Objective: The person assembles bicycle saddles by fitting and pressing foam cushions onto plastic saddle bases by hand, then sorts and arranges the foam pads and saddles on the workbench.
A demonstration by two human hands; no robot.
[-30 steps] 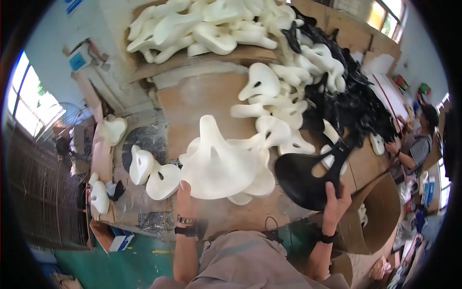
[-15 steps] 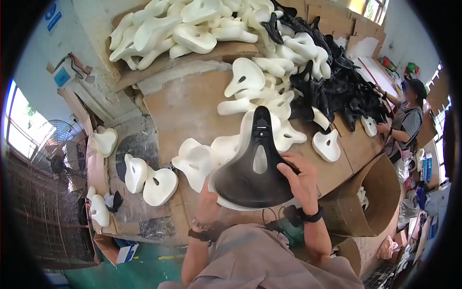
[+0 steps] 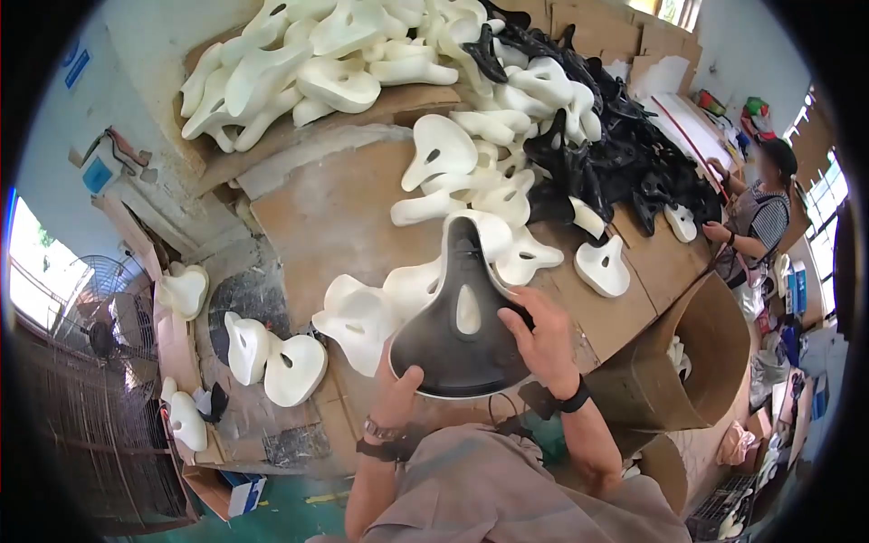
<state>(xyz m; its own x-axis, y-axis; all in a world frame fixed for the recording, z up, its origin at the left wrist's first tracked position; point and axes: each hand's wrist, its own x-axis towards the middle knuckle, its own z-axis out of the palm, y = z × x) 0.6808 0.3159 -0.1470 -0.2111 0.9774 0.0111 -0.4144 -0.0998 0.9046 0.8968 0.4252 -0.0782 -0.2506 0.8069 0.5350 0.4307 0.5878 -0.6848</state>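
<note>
A black saddle-shaped shell (image 3: 444, 348) lies over a white foam saddle piece (image 3: 450, 237), whose pale rim shows around its edge. My left hand (image 3: 398, 389) grips the lower left edge of the pair, thumb on the black surface. On the right edge, my right hand (image 3: 543, 339) is closed with its thumb on top. Both hold the pair above the table, narrow end pointing away from me. Just to the left lies a white foam piece (image 3: 355, 321), and more white pieces are behind the pair.
White foam pieces (image 3: 339, 83) and black shells (image 3: 625, 136) are heaped at the back. Two white pieces (image 3: 294, 371) lie left. A cardboard box (image 3: 715, 362) stands right, near another person (image 3: 756, 217). A fan (image 3: 101, 337) is at far left.
The black shell, earlier held apart in my right hand, now sits over the white piece. My left hand's thumb has come onto the shell, and the view has shifted.
</note>
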